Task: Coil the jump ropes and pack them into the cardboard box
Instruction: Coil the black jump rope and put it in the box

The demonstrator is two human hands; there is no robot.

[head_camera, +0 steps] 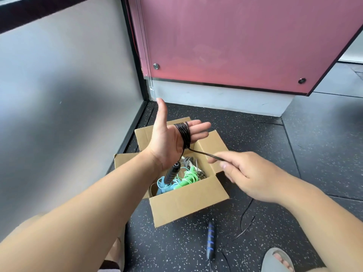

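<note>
**Black rope half wound above open box**

The dark speckled floor (294, 154) runs to a grey wall on the left and a pink panel (235, 46) at the back. On it, near the corner, sits the cardboard box (188, 203), flaps open.

The left hand (167, 140) is raised over the box, palm up, thumb standing clear and fingers straight and spread. The black jump rope (184, 134) is wound in many turns round those fingers. The right hand (249, 177) is held beside the box's right flap, thumb and fingertips pinching the rope; the strand runs taut from the coil to that pinch.

One black handle (171, 173) hangs from the coil below the left palm, over the box's opening. The other handle (210, 240) — black with blue bands — lies on the floor in front of the box, with loose rope (245, 228) trailing near it.

Inside the box lie a green rope (188, 178), a blue rope (165, 186) and a grey one (189, 160), bundled together.

A foot in a grey sandal (275, 260) shows at the lower right edge.
</note>
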